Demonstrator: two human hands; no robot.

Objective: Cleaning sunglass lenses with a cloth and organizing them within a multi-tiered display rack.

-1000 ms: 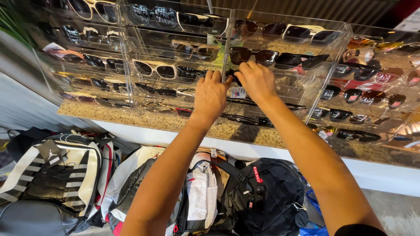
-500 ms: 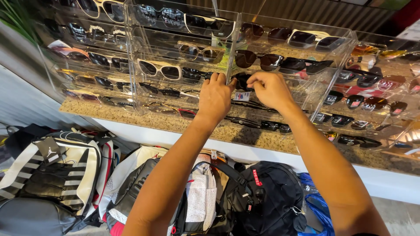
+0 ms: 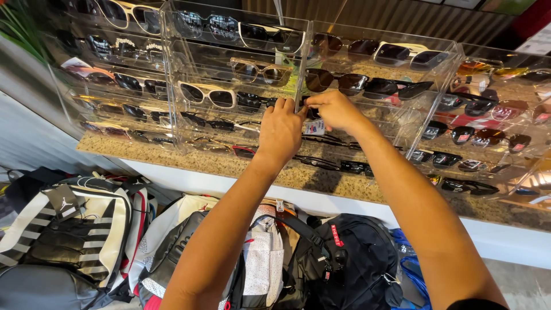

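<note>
Speckled brown stone forms the bench (image 3: 258,169), which carries clear acrylic display cases (image 3: 241,69) with tiered shelves of sunglasses, a corrugated wall behind them. The left hand (image 3: 280,131) and right hand (image 3: 333,109) meet at the middle shelf, both grips pinched closed on a dark pair of sunglasses (image 3: 313,113) at the junction of two cases. Below the bench's white front, backpacks (image 3: 344,264) and a striped bag (image 3: 74,229) crowd the floor.
</note>
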